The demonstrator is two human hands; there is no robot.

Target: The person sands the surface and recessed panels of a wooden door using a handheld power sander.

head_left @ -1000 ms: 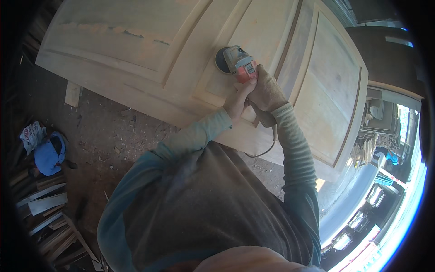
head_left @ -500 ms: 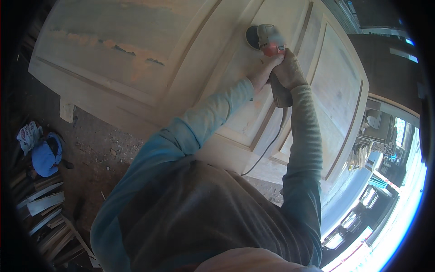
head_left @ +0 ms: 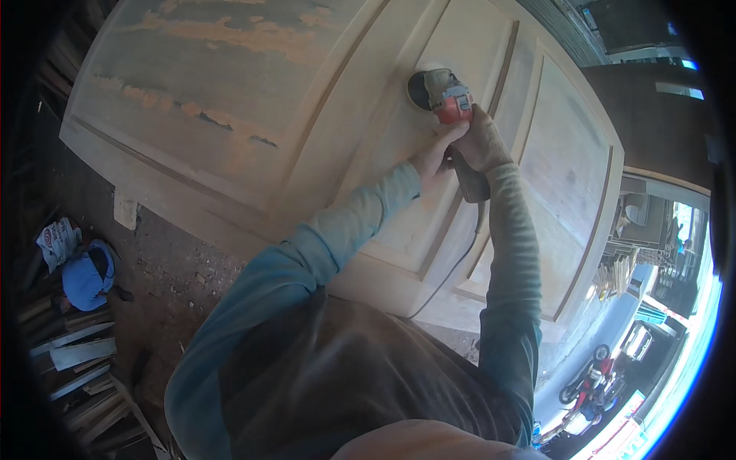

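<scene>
Nearest the camera are the person's dark apron and two long blue-grey sleeves, both reaching up and away toward a power sander (head_left: 443,96) that rests on a big wooden door (head_left: 253,115) lying flat. The left hand (head_left: 433,153) is closed around the near end of the sander's red and grey body, and the right hand (head_left: 477,146), in a tan glove, is clamped on the handle just beside it, so the two hands sit close together and touching the tool. The sander's dark round pad presses on the pale wood near the far middle of the door, next to a raised groove between two panels. A thin dark cord (head_left: 452,268) trails from the handle back over the near edge of the door. The door is unfinished, pale and dusty, with darker patches on its far left panel. Below it to the left is a bare dirt floor (head_left: 176,268), where a white printed bag (head_left: 57,241) with red marks lies beside a blue bundle (head_left: 86,277), and a heap of wood scraps (head_left: 73,360) lies nearer. To the right, past the door's edge, a sunlit street shows with a parked motorbike (head_left: 586,379) and stacked timber (head_left: 617,272).
</scene>
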